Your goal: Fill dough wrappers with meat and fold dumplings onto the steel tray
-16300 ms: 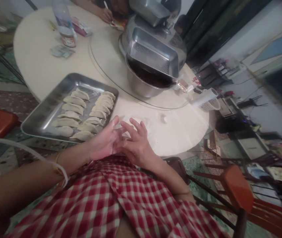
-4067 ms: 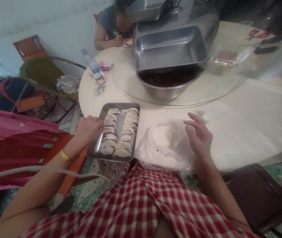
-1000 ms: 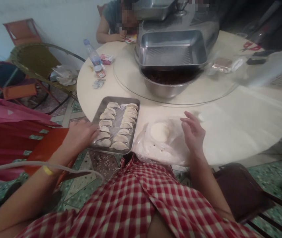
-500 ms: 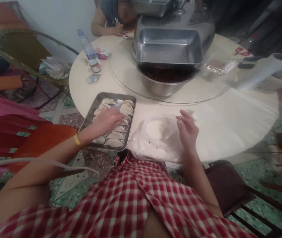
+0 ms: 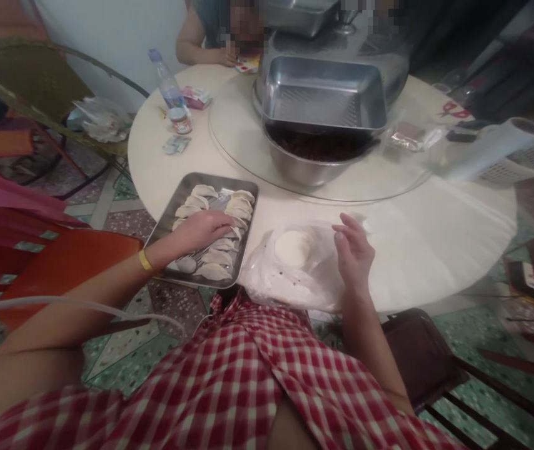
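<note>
My left hand (image 5: 204, 229) reaches over a dark metal tray (image 5: 176, 199) of pale folded dumplings (image 5: 215, 271). Its fingers are pinched at a dumpling (image 5: 235, 232) in the right-hand row, whose left part they cover. At the tray's near left lies the rounded bowl of a spoon (image 5: 186, 264). To the tray's right, a stack of round white wrappers (image 5: 293, 249) rests on a clear plastic bag (image 5: 267, 284). Just right of the stack, my right hand (image 5: 354, 247) hovers at the bag's edge, fingers apart and holding nothing.
A steel bowl of dark filling (image 5: 314, 172), partly covered by an empty-looking metal pan (image 5: 327, 90), stands on the glass turntable (image 5: 229, 156). A bottle (image 5: 168, 84) and jar (image 5: 180, 122) are at left, a plastic-film roll (image 5: 496, 147) at right. Another person (image 5: 196, 37) sits opposite.
My left hand has drawn slightly down and left, and its fingers have closed more over the right-hand row. My right hand stays open by the bag. The camera view has shifted slightly.
</note>
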A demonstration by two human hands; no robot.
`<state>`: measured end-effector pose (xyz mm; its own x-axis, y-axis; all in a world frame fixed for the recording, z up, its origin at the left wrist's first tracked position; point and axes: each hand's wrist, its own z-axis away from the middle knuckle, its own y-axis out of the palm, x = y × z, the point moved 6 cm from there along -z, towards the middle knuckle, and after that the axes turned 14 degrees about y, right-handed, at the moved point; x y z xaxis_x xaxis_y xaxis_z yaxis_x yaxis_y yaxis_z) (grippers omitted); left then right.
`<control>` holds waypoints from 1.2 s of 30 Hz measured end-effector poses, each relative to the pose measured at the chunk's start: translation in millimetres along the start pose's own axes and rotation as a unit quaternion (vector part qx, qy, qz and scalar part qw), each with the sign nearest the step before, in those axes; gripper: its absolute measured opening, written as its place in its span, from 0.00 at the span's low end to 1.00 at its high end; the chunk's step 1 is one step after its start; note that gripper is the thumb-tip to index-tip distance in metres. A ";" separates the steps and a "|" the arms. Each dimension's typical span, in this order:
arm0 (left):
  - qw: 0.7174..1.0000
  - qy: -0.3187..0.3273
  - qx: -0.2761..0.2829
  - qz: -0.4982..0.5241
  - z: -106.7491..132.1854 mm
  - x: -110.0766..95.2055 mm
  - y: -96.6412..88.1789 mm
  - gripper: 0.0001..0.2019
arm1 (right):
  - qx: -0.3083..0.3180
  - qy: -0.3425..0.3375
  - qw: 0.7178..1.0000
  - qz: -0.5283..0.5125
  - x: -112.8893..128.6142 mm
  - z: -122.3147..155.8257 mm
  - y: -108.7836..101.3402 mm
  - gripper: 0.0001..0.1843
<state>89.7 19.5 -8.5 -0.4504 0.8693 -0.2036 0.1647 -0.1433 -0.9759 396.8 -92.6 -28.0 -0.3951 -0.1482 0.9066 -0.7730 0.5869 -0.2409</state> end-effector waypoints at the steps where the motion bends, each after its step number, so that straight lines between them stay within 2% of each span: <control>1: 1.000 -0.007 -0.003 0.013 0.0 0.8 0.4 0.17 | -0.001 0.002 1.000 -0.001 -0.2 -0.2 0.1 0.08; 9: 0.998 -0.006 -0.001 0.055 -6.4 -6.8 -1.1 0.16 | -0.004 0.019 1.000 0.010 0.3 -1.4 0.3 0.09; 15: 0.999 0.003 -0.018 -0.029 -7.3 9.7 -14.3 0.17 | -0.004 0.011 1.000 0.007 0.3 -0.6 0.1 0.09; 21: 0.997 0.047 0.016 -0.064 -28.5 11.9 -2.9 0.15 | -0.004 0.009 1.000 0.005 -0.2 -1.1 0.0 0.09; 26: 0.997 0.061 0.029 -0.049 -33.7 12.5 -0.3 0.14 | -0.003 0.012 1.000 0.005 0.1 -1.0 0.4 0.09; 36: 0.999 0.029 0.019 0.027 -32.5 16.5 -3.8 0.14 | -0.001 0.012 1.000 0.017 -0.5 0.9 0.6 0.09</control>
<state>110.1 49.8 -5.7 -0.3905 0.8855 -0.2516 0.1536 -0.2068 -0.9662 396.1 -92.9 -28.9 -0.4079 -0.1089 0.9065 -0.7583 0.5934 -0.2699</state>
